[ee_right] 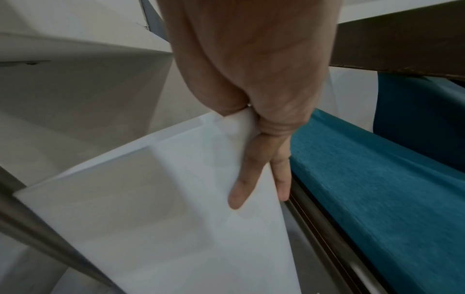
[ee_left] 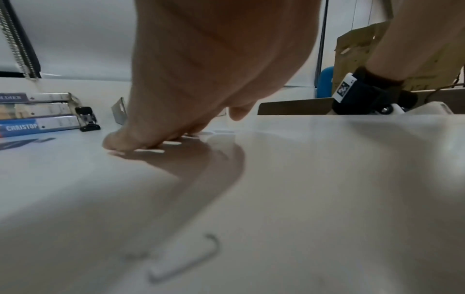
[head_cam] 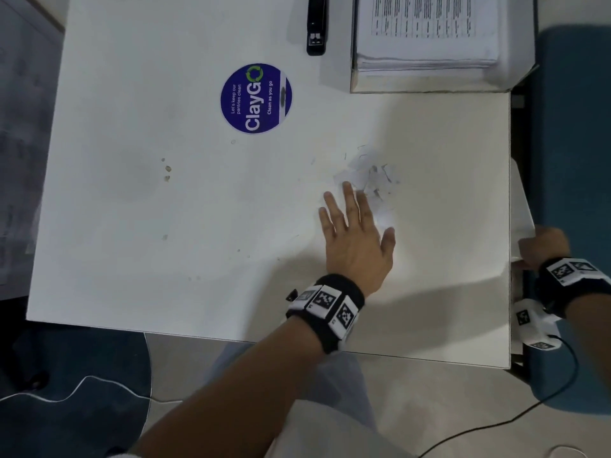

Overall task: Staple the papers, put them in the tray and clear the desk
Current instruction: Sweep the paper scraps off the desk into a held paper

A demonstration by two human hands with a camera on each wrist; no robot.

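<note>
Paper stacks [head_cam: 426,31] already lay in the tray [head_cam: 353,74] at one o'clock, stapler [head_cam: 316,24] beside it, while the flat, released left hand [head_cam: 355,236] swept scraps [head_cam: 367,176] and the right hand [head_cam: 542,246] pinched a white sheet [ee_right: 201,218] off the worktop [head_cam: 165,226] edge.

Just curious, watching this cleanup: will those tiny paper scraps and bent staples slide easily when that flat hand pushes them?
Probably. The scraps look thin and light on a smooth white desk, so the left hand should sweep them. Some may slip under the fingers. The staples look hard to pinch.
</note>
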